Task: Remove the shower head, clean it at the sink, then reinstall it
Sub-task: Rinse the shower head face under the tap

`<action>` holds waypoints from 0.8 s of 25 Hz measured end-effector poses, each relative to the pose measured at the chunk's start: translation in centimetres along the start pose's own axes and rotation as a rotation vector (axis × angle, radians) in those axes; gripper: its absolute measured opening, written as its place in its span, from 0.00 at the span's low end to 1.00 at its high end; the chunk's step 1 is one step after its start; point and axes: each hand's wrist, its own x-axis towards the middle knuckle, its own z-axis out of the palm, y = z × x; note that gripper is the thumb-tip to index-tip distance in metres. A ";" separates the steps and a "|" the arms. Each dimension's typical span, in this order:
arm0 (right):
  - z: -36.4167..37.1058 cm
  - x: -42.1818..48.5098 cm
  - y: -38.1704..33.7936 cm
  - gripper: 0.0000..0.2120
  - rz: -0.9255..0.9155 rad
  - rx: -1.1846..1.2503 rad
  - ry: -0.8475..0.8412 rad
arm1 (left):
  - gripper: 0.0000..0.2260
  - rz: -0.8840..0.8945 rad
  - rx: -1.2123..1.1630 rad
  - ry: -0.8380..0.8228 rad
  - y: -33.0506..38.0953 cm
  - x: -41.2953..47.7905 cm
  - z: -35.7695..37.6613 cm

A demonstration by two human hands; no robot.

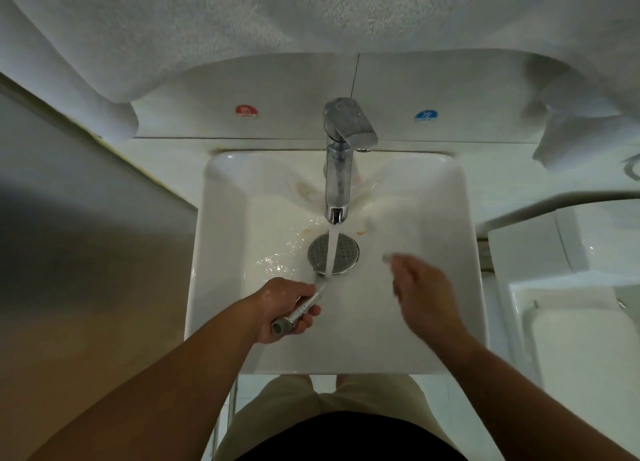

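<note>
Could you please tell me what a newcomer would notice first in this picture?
Water pours from the chrome faucet onto the round shower head in the middle of the white sink. The left hand grips its handle nearer the person; the right hand, motion-blurred, hovers over the sink's right side.

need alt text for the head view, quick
The left hand grips a shower head by its handle, holding its face under water running from the tap into a white sink. The right hand, blurred, is over the sink beside it.
</note>
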 end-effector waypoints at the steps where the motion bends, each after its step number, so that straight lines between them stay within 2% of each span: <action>1: 1.3 -0.6 1.6 0.12 0.032 -0.125 -0.127 | 0.14 -0.008 -0.005 0.004 -0.1 0.1 0.2; 2: 2.6 -1.0 2.5 0.13 0.023 -0.198 -0.215 | 0.14 -0.017 -0.008 0.009 -0.1 0.1 0.3; 4: 5.0 -1.4 2.7 0.14 -0.025 -0.247 -0.282 | 0.14 -0.037 -0.013 0.014 -0.3 0.1 0.7; 9: 6.4 0.2 3.5 0.15 -0.087 -0.351 -0.217 | 0.15 -0.051 0.014 0.025 -0.5 0.3 0.4; 12: 6.4 0.0 3.7 0.15 -0.133 -0.354 -0.271 | 0.15 -0.057 0.020 0.013 -0.5 0.6 0.3; 15: 6.3 0.7 4.1 0.14 -0.091 -0.338 -0.177 | 0.15 -0.059 0.049 0.017 -0.5 0.7 0.3; 18: 5.7 0.6 4.6 0.14 -0.148 -0.350 -0.261 | 0.14 -0.048 0.052 0.028 -0.4 0.8 -0.1; 20: 5.0 0.9 5.0 0.13 -0.102 -0.362 -0.206 | 0.14 -0.041 0.061 0.036 -0.6 0.9 -0.3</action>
